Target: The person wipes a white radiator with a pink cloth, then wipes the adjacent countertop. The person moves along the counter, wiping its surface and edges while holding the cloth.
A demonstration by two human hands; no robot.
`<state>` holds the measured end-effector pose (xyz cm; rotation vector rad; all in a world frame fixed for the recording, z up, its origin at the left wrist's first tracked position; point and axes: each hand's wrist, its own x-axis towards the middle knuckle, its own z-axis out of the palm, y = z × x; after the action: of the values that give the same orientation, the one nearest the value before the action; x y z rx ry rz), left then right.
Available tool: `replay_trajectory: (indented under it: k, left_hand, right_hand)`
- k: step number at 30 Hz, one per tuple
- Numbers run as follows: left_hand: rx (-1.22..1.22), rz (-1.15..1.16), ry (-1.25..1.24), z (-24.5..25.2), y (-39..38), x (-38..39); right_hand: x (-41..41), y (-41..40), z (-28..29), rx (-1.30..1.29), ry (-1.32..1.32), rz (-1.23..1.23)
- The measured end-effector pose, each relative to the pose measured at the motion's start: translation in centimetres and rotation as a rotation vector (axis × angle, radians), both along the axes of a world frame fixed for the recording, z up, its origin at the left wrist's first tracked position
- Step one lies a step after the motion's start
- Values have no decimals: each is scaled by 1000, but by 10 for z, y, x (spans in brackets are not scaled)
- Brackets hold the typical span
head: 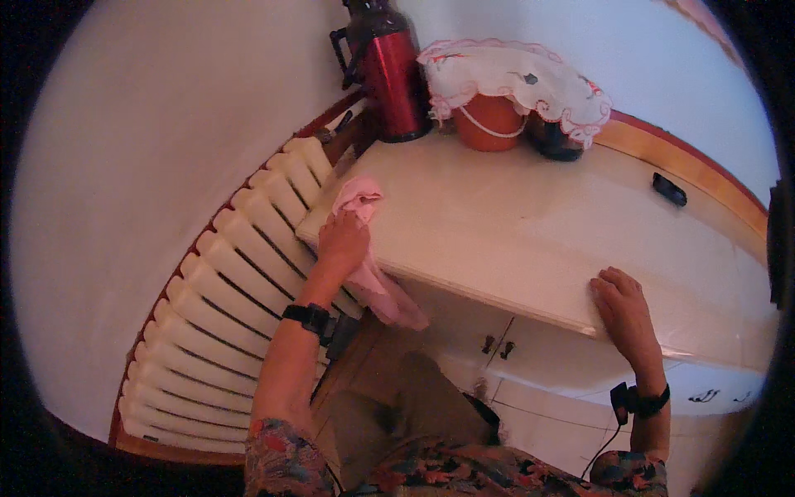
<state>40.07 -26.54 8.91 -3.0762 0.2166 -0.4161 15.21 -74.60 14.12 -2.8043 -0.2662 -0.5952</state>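
Note:
A pink cloth [360, 194] is bunched in my left hand [343, 239] at the left front corner of a light-coloured cabinet top [497, 217]. Part of the cloth hangs down over the front edge. On the right, my right hand [623, 310] rests on the cabinet top near its front edge, fingers a little apart, and holds nothing that I can see. Each wrist wears a black strap with a small device.
A red vacuum flask [395, 81] stands at the back left. Beside it, a lace-edged white cloth [515, 74] covers an orange bucket [490, 127] and a dark container [554, 143]. A small black object [669, 189] lies at the back right. A ribbed radiator [230, 273] lines the left wall.

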Motion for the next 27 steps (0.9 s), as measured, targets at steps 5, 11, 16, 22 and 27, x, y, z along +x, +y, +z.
replay_trajectory:
  k: [5, 11, 16, 22, 27]
  left_hand:
    - [-52, 56, 85, 21, -15, 1]
    - [-72, -74, 55, 10, -10, 57]
    - [-156, -316, 110, -2, -2, 125]
    - [-544, -795, -25, 28, -59, 145]
    - [-1443, -659, 552, 44, -144, 72]
  right_hand:
    - [-6, -2, -3, -11, -5, 28]
    - [-4, 2, -1, -32, 1, 17]
    - [-2, 4, 1, -12, 31, 8]
    - [-2, 7, 3, -10, 37, -17]
    - [-2, 8, 5, 6, 37, -10]
